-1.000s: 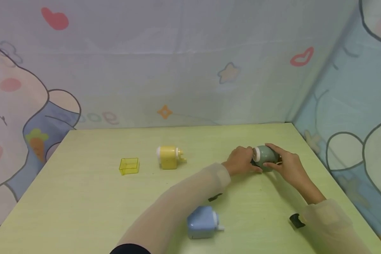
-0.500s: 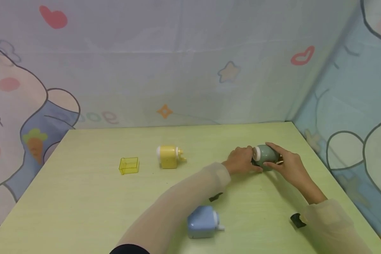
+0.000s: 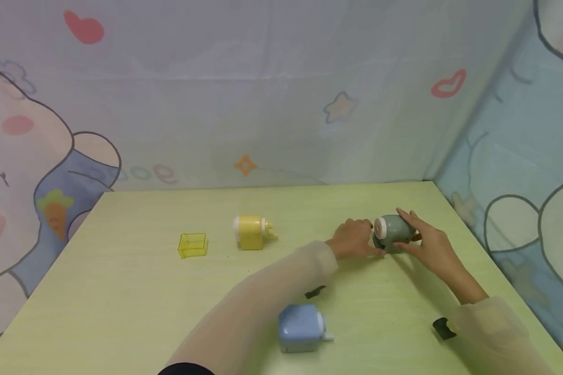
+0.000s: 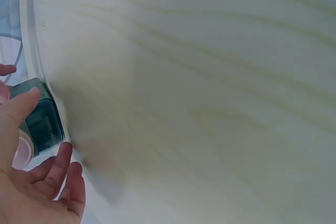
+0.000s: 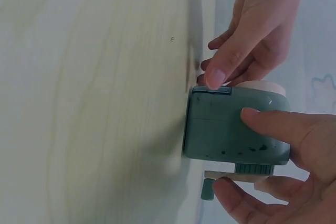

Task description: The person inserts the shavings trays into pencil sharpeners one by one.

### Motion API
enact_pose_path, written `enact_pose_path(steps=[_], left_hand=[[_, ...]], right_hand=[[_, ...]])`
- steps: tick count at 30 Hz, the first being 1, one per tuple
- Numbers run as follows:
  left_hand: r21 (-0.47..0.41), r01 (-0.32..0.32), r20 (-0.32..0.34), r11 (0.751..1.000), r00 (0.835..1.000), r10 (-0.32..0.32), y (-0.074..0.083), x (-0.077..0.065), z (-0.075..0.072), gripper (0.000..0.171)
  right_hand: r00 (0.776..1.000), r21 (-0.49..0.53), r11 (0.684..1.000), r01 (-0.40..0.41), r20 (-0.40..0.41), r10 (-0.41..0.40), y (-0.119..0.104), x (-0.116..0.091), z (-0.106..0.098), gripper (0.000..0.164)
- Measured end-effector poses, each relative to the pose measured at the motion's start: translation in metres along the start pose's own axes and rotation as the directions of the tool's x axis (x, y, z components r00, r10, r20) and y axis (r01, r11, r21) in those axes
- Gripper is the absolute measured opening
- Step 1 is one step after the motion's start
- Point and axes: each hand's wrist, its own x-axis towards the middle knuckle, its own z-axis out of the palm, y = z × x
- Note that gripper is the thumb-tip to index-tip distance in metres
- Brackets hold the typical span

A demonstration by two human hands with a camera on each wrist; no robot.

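Note:
A green crank pencil sharpener (image 3: 396,232) is at the table's back right, its pale round end turned toward my left hand. My right hand (image 3: 429,249) grips its body from the crank side; in the right wrist view the thumb lies across the green casing and the fingers are by the crank (image 5: 228,176). My left hand (image 3: 354,239) is at the opposite end, thumb and fingertips on the edges of the dark see-through drawer (image 4: 44,124). In the right wrist view the left thumb (image 5: 216,77) touches the drawer's edge. Some left fingertips are hidden behind the casing.
A yellow pencil sharpener (image 3: 251,233) stands at the back middle, with a clear yellow tray (image 3: 193,245) to its left. A blue pencil sharpener (image 3: 300,328) stands near the front, beside the left forearm. A printed cloth (image 3: 281,104) hangs behind the table.
My left hand has shifted very slightly left, and its fingers show a little more gap from the green pencil sharpener's round end. My right hand keeps its grip; its upper fingers have shifted slightly.

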Motion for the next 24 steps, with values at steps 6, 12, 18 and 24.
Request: enact_pose_path(steps=[6,12,18,24], left_hand=[[0.072,0.0,0.002,0.997,1.0,0.0,-0.006,-0.012,-0.006,0.06],[0.131,0.007,-0.002,0.991,1.0,-0.006,-0.01,-0.02,-0.007,0.053],[0.113,0.026,0.001,0.993,1.0,-0.027,-0.017,-0.025,-0.007,0.053],[0.096,0.02,0.015,0.995,1.0,-0.022,-0.024,-0.032,-0.005,0.055]], right_hand=[[0.995,-0.029,0.996,-0.09,-0.044,0.088,0.0,-0.007,-0.003,0.085],[0.968,-0.063,0.99,-0.123,-0.228,0.106,0.0,-0.019,-0.002,0.07],[0.963,-0.05,0.995,-0.087,-0.262,0.071,-0.009,-0.028,0.0,0.053],[0.974,-0.022,0.999,-0.047,-0.222,0.041,-0.023,-0.037,0.008,0.046]])
